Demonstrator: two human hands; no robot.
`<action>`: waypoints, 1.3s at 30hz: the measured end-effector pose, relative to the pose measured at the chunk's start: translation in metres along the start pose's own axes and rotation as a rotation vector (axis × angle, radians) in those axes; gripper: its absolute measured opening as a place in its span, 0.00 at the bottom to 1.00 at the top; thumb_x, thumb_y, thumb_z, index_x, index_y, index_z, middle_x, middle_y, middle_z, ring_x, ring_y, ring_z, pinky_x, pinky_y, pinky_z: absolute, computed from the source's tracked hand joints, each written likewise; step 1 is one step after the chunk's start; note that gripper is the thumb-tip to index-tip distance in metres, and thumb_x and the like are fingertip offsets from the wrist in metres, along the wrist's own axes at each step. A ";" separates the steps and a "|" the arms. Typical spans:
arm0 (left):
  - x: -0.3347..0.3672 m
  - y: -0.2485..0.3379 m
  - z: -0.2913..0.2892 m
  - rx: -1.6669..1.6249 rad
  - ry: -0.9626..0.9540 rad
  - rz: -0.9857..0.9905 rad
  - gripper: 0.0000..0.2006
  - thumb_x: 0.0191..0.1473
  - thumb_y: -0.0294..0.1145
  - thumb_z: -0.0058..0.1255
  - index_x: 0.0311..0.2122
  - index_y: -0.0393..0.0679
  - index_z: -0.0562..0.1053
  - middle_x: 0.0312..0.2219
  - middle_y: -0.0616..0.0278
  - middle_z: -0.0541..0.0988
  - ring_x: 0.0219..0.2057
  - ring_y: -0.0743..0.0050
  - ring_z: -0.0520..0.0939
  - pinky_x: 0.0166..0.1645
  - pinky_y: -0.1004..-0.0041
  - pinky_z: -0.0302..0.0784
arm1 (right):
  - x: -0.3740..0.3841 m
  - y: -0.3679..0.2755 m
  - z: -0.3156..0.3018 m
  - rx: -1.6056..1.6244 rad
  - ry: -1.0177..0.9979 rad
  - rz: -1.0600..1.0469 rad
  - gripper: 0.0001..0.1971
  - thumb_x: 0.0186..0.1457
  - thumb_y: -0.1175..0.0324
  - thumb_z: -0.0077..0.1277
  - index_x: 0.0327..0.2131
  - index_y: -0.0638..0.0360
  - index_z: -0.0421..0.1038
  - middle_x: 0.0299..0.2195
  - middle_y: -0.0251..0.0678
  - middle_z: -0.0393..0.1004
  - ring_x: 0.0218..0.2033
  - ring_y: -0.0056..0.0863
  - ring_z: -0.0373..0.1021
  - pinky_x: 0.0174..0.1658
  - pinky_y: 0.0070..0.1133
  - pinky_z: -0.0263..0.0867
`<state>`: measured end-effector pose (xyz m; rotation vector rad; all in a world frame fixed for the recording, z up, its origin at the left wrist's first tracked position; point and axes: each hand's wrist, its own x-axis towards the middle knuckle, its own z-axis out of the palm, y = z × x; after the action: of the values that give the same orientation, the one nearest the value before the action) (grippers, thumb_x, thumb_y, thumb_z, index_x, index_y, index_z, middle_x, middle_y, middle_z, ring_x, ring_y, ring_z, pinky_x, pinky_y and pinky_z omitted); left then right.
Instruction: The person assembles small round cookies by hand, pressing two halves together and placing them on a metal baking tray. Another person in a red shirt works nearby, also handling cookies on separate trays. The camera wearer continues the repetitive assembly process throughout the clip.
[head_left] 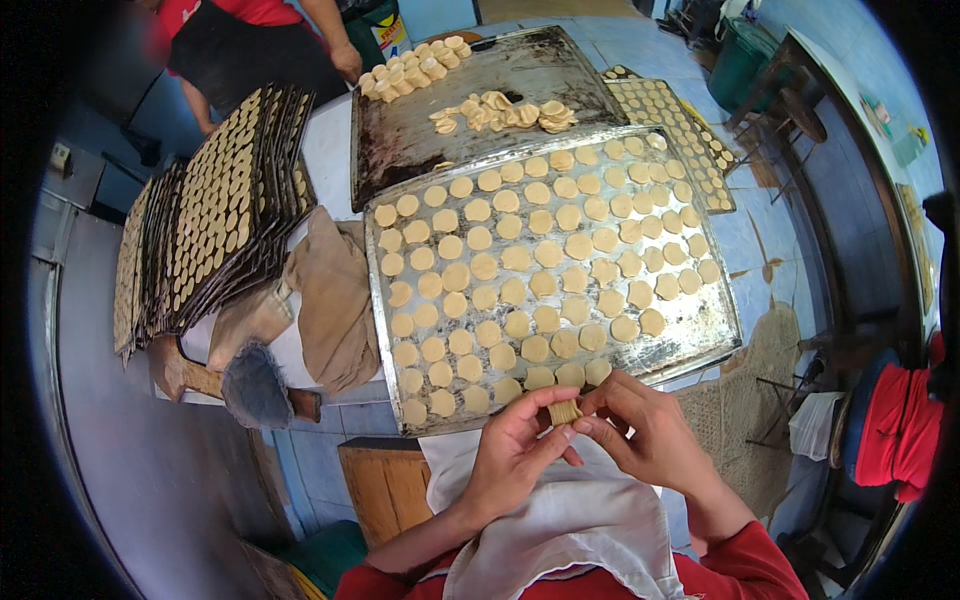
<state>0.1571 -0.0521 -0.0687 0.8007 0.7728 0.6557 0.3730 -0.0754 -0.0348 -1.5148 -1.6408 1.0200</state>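
Between my hands, over the front edge of a metal baking tray, is a short stack of dough rounds. My left hand curls around the stack from its left side. The thumb and fingers of my right hand pinch at the stack's right end. Pale flat dough rounds lie in rows over most of the tray, down to the edge just beyond my fingers. The tray's right front corner shows bare metal.
Behind it, a darker tray holds stacked dough rounds and a loose dough heap. Filled trays lean at left beside a brown cloth. Another filled tray sits lower right. A person stands far left.
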 end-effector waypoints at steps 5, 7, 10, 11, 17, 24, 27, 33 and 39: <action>0.007 0.001 0.008 0.018 -0.013 -0.025 0.22 0.70 0.20 0.53 0.66 0.33 0.69 0.57 0.51 0.78 0.52 0.65 0.83 0.44 0.66 0.89 | -0.002 0.022 -0.016 -0.376 0.170 0.111 0.06 0.61 0.71 0.64 0.37 0.61 0.77 0.35 0.43 0.77 0.35 0.47 0.78 0.35 0.36 0.71; 0.010 0.005 0.013 0.023 -0.020 -0.020 0.22 0.69 0.20 0.53 0.66 0.33 0.68 0.57 0.51 0.78 0.52 0.65 0.83 0.44 0.66 0.89 | -0.004 0.024 -0.021 -0.439 0.164 0.138 0.07 0.63 0.70 0.63 0.37 0.62 0.77 0.35 0.43 0.77 0.35 0.47 0.77 0.35 0.37 0.71; 0.014 0.001 0.017 0.030 -0.032 -0.034 0.22 0.69 0.20 0.52 0.66 0.33 0.69 0.56 0.51 0.78 0.52 0.64 0.83 0.44 0.66 0.90 | -0.011 0.014 -0.024 -0.126 0.061 0.074 0.08 0.65 0.68 0.61 0.37 0.62 0.76 0.34 0.42 0.76 0.33 0.46 0.76 0.34 0.36 0.70; 0.015 0.002 0.018 0.032 -0.051 -0.044 0.22 0.69 0.20 0.52 0.66 0.33 0.69 0.57 0.51 0.78 0.52 0.64 0.83 0.44 0.66 0.90 | -0.012 0.007 -0.021 -0.042 0.019 0.055 0.08 0.66 0.68 0.60 0.38 0.62 0.76 0.34 0.42 0.76 0.33 0.46 0.76 0.34 0.36 0.70; 0.018 0.007 0.029 0.038 -0.038 -0.001 0.18 0.69 0.19 0.53 0.63 0.33 0.72 0.57 0.52 0.76 0.48 0.68 0.83 0.41 0.68 0.89 | -0.015 0.012 -0.031 0.150 0.041 0.108 0.06 0.66 0.72 0.59 0.39 0.64 0.75 0.33 0.42 0.74 0.31 0.40 0.74 0.33 0.31 0.69; 0.026 0.004 0.027 0.231 -0.048 -0.034 0.07 0.67 0.17 0.56 0.48 0.30 0.79 0.54 0.54 0.74 0.38 0.76 0.82 0.29 0.76 0.84 | -0.016 0.013 -0.033 -0.095 -0.018 -0.107 0.06 0.65 0.73 0.57 0.42 0.62 0.72 0.36 0.42 0.72 0.31 0.45 0.76 0.33 0.35 0.72; 0.026 -0.001 0.022 0.274 -0.044 -0.026 0.07 0.66 0.16 0.56 0.47 0.31 0.79 0.54 0.53 0.74 0.36 0.78 0.81 0.28 0.77 0.82 | -0.016 0.009 -0.031 -0.217 -0.051 -0.188 0.06 0.64 0.74 0.57 0.43 0.61 0.72 0.37 0.41 0.71 0.31 0.46 0.76 0.32 0.34 0.73; 0.022 0.003 0.027 0.202 0.039 -0.002 0.06 0.65 0.16 0.55 0.45 0.32 0.80 0.54 0.53 0.75 0.34 0.80 0.80 0.27 0.78 0.81 | -0.017 0.023 -0.033 -0.086 0.023 -0.048 0.05 0.67 0.71 0.57 0.41 0.62 0.72 0.36 0.42 0.73 0.31 0.45 0.76 0.33 0.35 0.72; 0.023 0.004 0.029 0.190 0.017 0.062 0.05 0.66 0.17 0.55 0.45 0.32 0.80 0.54 0.53 0.75 0.35 0.80 0.80 0.27 0.78 0.81 | -0.019 0.019 -0.028 0.249 0.021 0.039 0.07 0.69 0.69 0.58 0.42 0.63 0.75 0.36 0.39 0.75 0.31 0.33 0.74 0.35 0.29 0.69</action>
<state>0.1923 -0.0434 -0.0606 0.9964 0.8371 0.6518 0.4084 -0.0907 -0.0382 -1.3909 -1.4158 1.1779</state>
